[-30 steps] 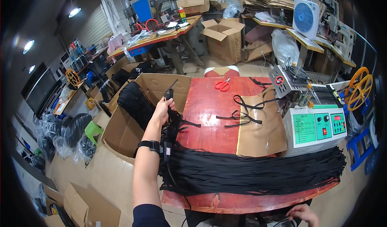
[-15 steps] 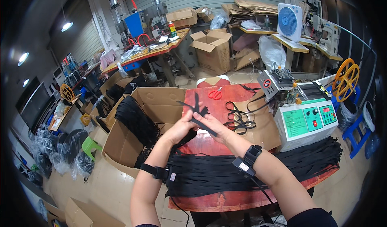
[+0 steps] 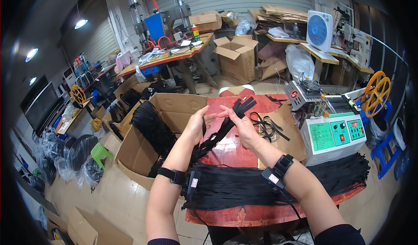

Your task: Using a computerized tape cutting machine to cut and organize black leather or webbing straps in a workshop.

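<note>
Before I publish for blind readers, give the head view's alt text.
A person's right hand grips a bunch of black straps above a red table, left hand beside it. An open cardboard box stands left, a green-panelled white machine right.

scissors (image 3: 237,101) partly hidden behind black strips (image 3: 223,130); lower-left carton (image 3: 83,228) cut by bottom edge; panel print (image 3: 323,135) illegible

Below the bare hands (image 3: 246,131), black buckled straps (image 3: 284,163) are circling both forearms (image 3: 302,185), carrying white-labelled rectangular black boxes (image 3: 273,178) with black cables (image 3: 291,203); navy sleeves (image 3: 339,236) are showing lowest.
</note>
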Motion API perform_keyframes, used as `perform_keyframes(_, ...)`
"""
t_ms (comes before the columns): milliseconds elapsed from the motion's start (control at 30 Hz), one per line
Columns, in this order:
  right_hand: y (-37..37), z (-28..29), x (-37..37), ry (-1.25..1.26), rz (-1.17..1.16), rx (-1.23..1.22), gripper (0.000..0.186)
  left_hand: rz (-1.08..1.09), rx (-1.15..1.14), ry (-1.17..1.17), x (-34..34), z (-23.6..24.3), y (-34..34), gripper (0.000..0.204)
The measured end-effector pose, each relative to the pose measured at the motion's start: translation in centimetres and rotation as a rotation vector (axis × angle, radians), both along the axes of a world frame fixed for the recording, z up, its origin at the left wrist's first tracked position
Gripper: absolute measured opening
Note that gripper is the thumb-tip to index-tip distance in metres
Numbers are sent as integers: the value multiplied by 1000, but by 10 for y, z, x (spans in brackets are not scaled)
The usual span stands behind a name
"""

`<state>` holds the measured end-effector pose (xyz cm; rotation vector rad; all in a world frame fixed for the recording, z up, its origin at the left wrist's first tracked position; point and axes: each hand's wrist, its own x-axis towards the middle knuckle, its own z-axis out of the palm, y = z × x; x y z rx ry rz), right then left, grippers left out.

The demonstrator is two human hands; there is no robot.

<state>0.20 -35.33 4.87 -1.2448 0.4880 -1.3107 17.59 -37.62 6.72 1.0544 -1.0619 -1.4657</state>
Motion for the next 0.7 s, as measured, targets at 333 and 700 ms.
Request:
perform_keyframes(333, -17, 22, -11, 174, 156, -63, 34, -314, -42, -557, -18, 39, 27, 40)
perform_keyframes(700, -22, 75, -6, -332, 235, 33, 27, -483, -82, -19, -12, 60, 31, 25)
